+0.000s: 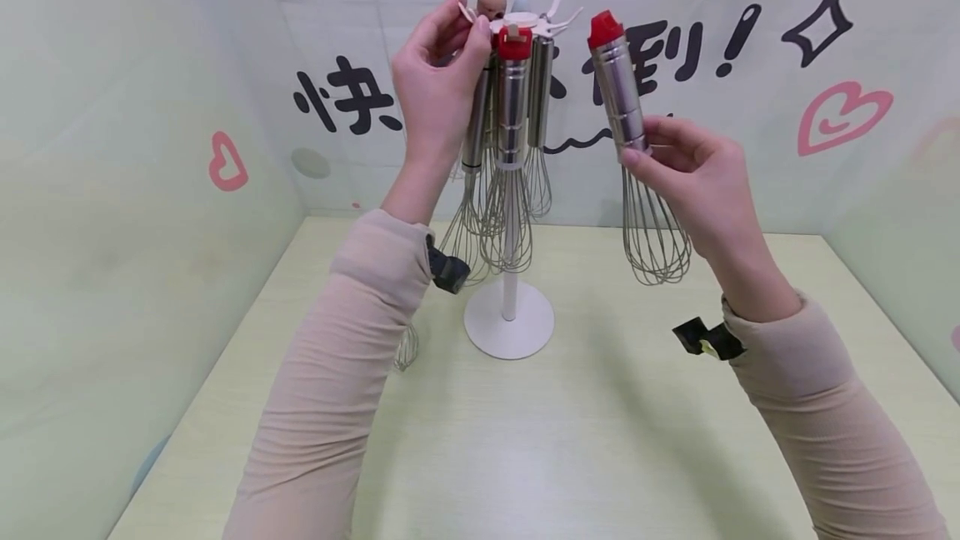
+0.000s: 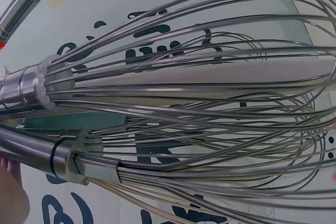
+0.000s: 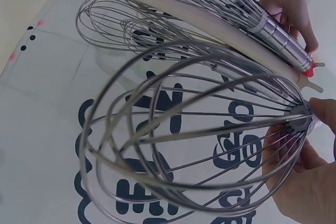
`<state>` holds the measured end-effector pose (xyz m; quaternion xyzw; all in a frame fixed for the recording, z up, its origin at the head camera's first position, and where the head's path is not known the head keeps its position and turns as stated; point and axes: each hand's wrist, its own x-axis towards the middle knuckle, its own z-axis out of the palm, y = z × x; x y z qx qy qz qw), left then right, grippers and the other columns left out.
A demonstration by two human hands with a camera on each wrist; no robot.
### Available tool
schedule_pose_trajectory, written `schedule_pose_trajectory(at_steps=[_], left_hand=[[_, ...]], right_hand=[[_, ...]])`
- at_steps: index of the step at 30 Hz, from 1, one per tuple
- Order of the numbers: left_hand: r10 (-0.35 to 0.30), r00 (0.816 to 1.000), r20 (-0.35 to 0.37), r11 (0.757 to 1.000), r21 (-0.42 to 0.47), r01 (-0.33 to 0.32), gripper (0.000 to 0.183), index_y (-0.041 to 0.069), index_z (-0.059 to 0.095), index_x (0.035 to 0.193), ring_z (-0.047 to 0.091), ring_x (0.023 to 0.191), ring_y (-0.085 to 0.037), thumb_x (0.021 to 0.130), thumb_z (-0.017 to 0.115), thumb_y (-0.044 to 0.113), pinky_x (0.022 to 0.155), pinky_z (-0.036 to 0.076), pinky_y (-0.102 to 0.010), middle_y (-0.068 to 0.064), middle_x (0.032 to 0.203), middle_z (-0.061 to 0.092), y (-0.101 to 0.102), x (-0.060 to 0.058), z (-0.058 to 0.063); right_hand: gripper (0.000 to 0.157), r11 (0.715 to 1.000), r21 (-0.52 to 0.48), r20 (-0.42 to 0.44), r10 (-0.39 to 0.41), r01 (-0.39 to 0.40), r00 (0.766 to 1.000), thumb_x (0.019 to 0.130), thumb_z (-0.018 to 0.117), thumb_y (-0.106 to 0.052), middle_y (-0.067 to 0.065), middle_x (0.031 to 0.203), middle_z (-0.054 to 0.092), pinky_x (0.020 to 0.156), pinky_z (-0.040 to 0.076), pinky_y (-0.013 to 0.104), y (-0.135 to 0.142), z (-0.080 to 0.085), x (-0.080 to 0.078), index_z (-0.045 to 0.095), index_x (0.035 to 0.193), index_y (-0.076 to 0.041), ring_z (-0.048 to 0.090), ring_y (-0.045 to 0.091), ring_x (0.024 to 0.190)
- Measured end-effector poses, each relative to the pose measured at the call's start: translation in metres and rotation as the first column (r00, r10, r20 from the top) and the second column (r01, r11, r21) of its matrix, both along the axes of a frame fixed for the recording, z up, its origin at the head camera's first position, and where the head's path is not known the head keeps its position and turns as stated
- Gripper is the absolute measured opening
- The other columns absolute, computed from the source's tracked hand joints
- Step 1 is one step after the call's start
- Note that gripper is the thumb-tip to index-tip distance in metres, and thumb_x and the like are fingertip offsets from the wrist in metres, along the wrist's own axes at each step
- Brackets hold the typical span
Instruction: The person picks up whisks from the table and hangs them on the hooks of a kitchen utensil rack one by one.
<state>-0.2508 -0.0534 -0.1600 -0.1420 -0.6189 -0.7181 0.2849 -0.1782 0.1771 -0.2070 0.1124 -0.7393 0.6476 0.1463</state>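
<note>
A white rack with hooked arms around its top and a round base (image 1: 510, 336) stands on the table. My left hand (image 1: 438, 65) is raised to its top and pinches one white hook between thumb and fingers. Several wire whisks hang there, among them a red-capped steel whisk (image 1: 512, 98) at the front and a black-ringed one (image 2: 37, 148) beside it. To the right, apart from the rack, my right hand (image 1: 701, 173) grips another red-capped whisk (image 1: 618, 86) low on its handle. Its cap points up, slightly tilted left, and its wire loops (image 3: 152, 95) hang below the fingers.
A brown ball-shaped end (image 1: 492, 0) and a pale blue tip (image 1: 521, 0) show behind the rack top. More whisk wires (image 1: 406, 348) show beside the left sleeve, low over the pale table (image 1: 480, 440). A printed backdrop (image 1: 750, 132) closes off the back.
</note>
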Motion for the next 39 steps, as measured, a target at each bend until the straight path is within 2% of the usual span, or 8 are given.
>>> schedule_pose_trajectory(at_steps=[8,22,39], left_hand=[[-0.006,1.000,0.007,1.000,-0.002,0.006,0.047,0.000,0.055,0.130,0.061,0.104,-0.013,0.085,0.066,0.011,0.094,0.050,-0.013,-0.014,0.124,0.063,0.002,0.002,-0.001],[-0.008,1.000,0.000,1.000,0.001,0.008,0.048,-0.001,0.055,0.130,0.061,0.106,-0.014,0.085,0.065,0.011,0.095,0.050,-0.013,-0.015,0.124,0.063,0.002,0.002,0.000],[-0.016,1.000,-0.001,1.000,-0.005,0.016,0.048,-0.001,0.054,0.131,0.061,0.108,-0.015,0.085,0.065,0.011,0.095,0.050,-0.014,-0.015,0.125,0.062,0.002,0.002,-0.002]], right_hand=[[0.037,1.000,0.017,-0.034,0.012,-0.011,0.999,0.082,0.075,-0.011,-0.007,0.096,0.071,0.078,0.053,0.011,-0.008,0.000,0.001,0.066,0.117,-0.007,0.068,0.005,0.087],[0.036,0.997,-0.037,-0.052,0.059,-0.061,0.997,0.081,0.074,-0.007,-0.005,0.096,0.071,0.079,0.054,0.012,-0.017,0.001,-0.002,0.066,0.116,-0.005,0.068,0.006,0.087],[0.034,0.999,0.019,-0.041,0.051,-0.050,0.998,0.083,0.072,-0.006,-0.009,0.090,0.070,0.074,0.054,0.011,-0.027,-0.004,-0.007,0.066,0.116,-0.004,0.066,0.005,0.081]])
